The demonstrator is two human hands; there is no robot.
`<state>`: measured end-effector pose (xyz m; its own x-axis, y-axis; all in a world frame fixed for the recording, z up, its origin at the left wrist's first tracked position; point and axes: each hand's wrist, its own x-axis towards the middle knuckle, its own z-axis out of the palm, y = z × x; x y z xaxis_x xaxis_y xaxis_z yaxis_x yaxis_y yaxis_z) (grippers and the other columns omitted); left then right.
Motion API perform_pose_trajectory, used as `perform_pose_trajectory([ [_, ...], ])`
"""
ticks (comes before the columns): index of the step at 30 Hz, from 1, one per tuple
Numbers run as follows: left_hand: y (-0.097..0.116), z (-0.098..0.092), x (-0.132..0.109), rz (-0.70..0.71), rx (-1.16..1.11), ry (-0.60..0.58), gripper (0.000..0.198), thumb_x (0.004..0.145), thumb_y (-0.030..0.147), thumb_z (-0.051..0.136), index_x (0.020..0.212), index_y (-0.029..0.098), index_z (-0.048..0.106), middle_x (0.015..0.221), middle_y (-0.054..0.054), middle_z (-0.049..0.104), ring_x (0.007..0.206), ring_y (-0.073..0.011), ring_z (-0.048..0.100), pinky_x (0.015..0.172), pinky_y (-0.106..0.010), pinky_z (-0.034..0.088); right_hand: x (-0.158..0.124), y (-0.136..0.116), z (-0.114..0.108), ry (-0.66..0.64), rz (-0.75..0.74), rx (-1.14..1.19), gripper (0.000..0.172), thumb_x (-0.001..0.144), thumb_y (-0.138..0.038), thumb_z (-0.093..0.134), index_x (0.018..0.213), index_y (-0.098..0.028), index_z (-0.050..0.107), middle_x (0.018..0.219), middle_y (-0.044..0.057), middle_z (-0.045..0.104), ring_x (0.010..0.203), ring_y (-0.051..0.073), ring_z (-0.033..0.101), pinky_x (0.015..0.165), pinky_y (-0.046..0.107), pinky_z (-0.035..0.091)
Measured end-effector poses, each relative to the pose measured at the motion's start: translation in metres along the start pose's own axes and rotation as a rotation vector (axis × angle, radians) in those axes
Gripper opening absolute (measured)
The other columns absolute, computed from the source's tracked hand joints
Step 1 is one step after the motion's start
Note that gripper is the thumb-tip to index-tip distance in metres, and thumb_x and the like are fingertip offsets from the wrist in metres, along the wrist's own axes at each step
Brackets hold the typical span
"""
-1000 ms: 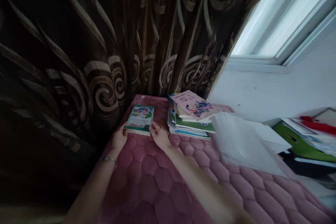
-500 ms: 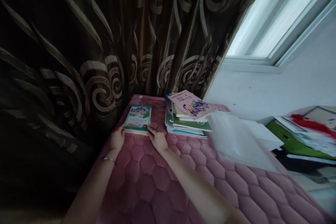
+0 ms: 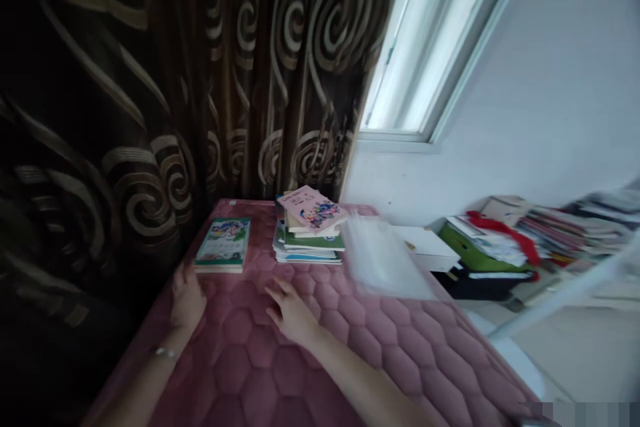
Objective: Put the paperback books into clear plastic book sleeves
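Note:
A green-bordered book with a picture on its cover lies flat at the far left of the pink quilted surface. Just in front of its left corner is my left hand, wearing a bracelet on the wrist; its fingers are blurred and partly hidden. My right hand hovers over the quilting to the right of that book, fingers apart and holding nothing. Beyond it stands a pile of books and booklets, topped by a tilted pink book with cartoon figures.
Clear plastic sheeting lies right of the pile, beside a white box. Farther right, a green and black container holds papers and a red cloth. A dark patterned curtain hangs behind and left, near a window.
Both hands have come off the green-bordered book and drawn back toward me. The book stays lying on the surface. The view has turned to the right.

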<state>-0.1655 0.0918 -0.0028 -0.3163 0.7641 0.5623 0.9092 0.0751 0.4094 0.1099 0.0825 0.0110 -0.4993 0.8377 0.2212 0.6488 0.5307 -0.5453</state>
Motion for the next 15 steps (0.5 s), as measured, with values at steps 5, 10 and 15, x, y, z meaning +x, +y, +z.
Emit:
perform_pose_trajectory([
  [5, 0.091, 0.002, -0.064, 0.179, 0.025, -0.256, 0.034, 0.082, 0.012, 0.046, 0.112, 0.011, 0.062, 0.136, -0.02, 0.045, 0.13, -0.0309, 0.043, 0.105, -0.046, 0.04, -0.086, 0.033, -0.048, 0.063, 0.127, -0.177, 0.04, 0.084, -0.019, 0.053, 0.123, -0.024, 0.063, 0.145, 0.01, 0.044, 0.133, 0.029, 0.041, 0.107, 0.046, 0.038],
  [10, 0.161, 0.022, -0.119, 0.341, -0.042, -0.408, 0.035, 0.085, 0.022, 0.047, 0.114, 0.017, 0.064, 0.137, -0.014, 0.052, 0.126, -0.0288, 0.05, 0.106, -0.05, 0.039, -0.114, 0.057, -0.061, 0.122, 0.09, -0.13, 0.035, 0.09, -0.023, 0.046, 0.12, -0.025, 0.064, 0.134, 0.005, 0.057, 0.129, 0.023, 0.045, 0.111, 0.044, 0.034],
  [15, 0.152, 0.037, -0.133, 0.422, -0.145, -0.37, 0.039, 0.086, 0.031, 0.045, 0.119, 0.019, 0.063, 0.132, -0.012, 0.058, 0.124, -0.0278, 0.053, 0.103, -0.049, 0.044, -0.114, 0.058, -0.054, 0.237, 0.066, -0.016, 0.03, 0.086, -0.02, 0.05, 0.109, -0.024, 0.069, 0.125, 0.005, 0.063, 0.122, 0.023, 0.052, 0.106, 0.041, 0.039],
])
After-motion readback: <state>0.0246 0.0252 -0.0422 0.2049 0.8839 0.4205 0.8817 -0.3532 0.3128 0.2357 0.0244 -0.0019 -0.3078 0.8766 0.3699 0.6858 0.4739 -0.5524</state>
